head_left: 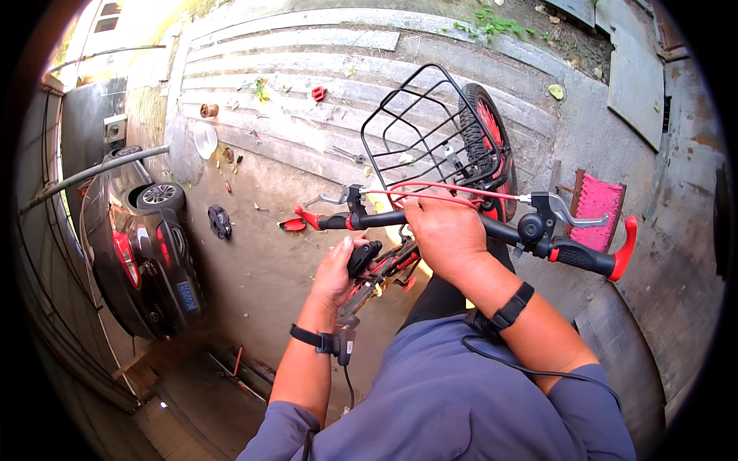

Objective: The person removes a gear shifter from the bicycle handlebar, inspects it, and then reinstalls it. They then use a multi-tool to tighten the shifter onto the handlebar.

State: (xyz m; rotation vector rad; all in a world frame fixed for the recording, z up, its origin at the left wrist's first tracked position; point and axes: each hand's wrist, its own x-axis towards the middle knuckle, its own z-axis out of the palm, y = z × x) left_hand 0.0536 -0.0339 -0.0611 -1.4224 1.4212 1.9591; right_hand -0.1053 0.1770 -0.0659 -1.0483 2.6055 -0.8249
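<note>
A bicycle with a black handlebar stands before me, red-tipped bar ends at both sides. My right hand is closed over the middle of the bar, by the stem, with red cables running just above it; its fingertips are hidden. Below the left grip, my left hand is closed around a small black oblong thing with rounded ends, whose exact kind I cannot make out. A black wire basket sits at the front, beside the red-rimmed front wheel.
A dark car is parked at the left. Scattered on the ground are a black crumpled thing, a red-and-black thing, a white bowl and a wrench-like tool. At right stands a pink-topped stool.
</note>
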